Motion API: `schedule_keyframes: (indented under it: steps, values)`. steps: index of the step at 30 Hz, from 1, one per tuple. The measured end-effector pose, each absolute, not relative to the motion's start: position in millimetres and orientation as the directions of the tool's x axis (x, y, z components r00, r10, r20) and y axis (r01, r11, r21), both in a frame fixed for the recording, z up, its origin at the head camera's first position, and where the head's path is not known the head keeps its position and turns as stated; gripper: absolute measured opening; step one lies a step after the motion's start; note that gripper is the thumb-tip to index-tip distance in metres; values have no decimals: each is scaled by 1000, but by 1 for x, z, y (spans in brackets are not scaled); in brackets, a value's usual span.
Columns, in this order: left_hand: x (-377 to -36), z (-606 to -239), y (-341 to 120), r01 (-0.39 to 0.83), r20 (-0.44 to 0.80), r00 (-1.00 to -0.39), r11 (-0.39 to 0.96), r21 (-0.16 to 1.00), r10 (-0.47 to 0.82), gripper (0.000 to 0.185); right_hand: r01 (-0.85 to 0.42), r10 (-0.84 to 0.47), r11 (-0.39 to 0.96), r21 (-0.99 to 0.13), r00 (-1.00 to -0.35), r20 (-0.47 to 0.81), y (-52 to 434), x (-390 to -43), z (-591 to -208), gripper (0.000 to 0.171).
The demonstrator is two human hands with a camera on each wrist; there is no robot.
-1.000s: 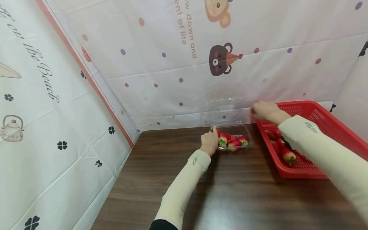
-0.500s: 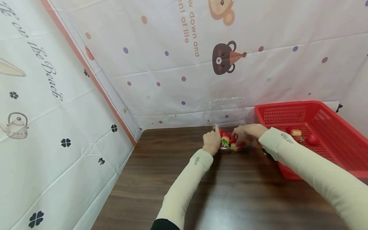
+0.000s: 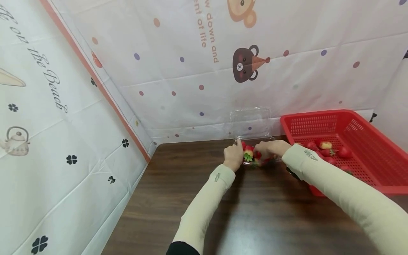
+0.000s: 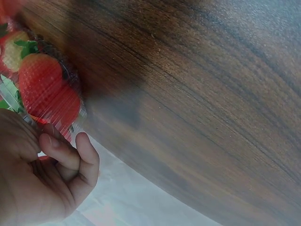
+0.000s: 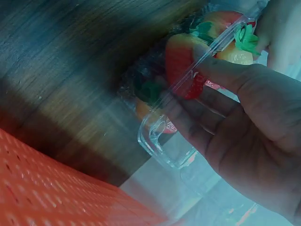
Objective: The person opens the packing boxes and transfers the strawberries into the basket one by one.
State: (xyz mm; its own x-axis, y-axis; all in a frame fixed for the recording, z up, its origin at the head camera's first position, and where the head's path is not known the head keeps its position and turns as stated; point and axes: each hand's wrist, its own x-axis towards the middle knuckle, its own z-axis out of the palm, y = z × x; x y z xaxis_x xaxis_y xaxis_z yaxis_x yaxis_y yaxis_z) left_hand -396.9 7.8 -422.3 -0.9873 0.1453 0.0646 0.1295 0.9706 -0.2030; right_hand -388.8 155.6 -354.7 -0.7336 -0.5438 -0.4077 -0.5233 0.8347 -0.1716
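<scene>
A clear plastic box (image 5: pixel 146 134) with strawberries (image 4: pixel 40 80) inside stands at the back of the table. Its transparent lid (image 3: pixel 250 122) is raised against the wall sheet. My left hand (image 3: pixel 233 156) grips the box's left edge, fingers curled in the left wrist view. Over the box's right part, my right hand (image 3: pixel 270 149) reaches in from above. Between its thumb and fingers it holds a strawberry (image 5: pixel 178 59), seen in the right wrist view among others in the box. The right hand hides much of the box's contents from the head view.
A red plastic basket (image 3: pixel 376 141) with several loose strawberries (image 3: pixel 344 152) stands to the right of the box, partly behind my right sleeve. The dark wooden table (image 3: pixel 165 184) meets a printed sheet (image 3: pixel 178 106) at the back and left.
My right hand has gone from the red basket's left rim to the plastic box, and down among the strawberries. My left hand has stayed at the box's edge.
</scene>
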Motion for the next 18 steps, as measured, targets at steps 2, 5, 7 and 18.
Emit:
schedule_keyframes:
  steps: [2,5,7,18]
  values:
    - [-397,-422,7,129,66,-987,971,-200,145,44,-566,-574,811,-149,-720,-390,156,-390,-354,31]
    - [-398,-421,8,128,57,-988,972,-197,141,48,-593,-600,792,-149,-708,-373,157,-391,-348,31]
    - [-398,-421,8,123,47,-990,972,-198,135,51,-586,-604,792,-174,-709,-364,158,-392,-343,30]
    - [-395,-422,8,123,45,-990,970,-210,136,54,-600,-623,781,-173,-766,-160,185,-396,-314,25]
